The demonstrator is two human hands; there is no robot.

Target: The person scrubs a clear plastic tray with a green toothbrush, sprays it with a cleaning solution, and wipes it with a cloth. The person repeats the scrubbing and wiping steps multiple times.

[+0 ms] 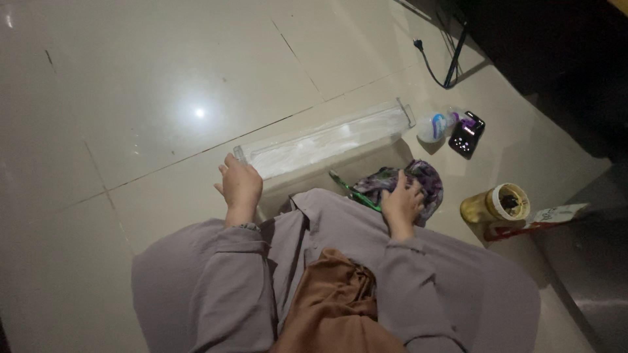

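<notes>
Left hand [241,186] fingers curl over near end of long clear plastic tray [327,140] on floor [131,98]; tray stretches away beyond them. Right hand [402,202] fingers spread, pressing patterned cloth [425,180] just below tray.

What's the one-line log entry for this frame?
left hand: holds end of clear tray | right hand: on patterned cloth | nearby: phone, jar | floor
</notes>
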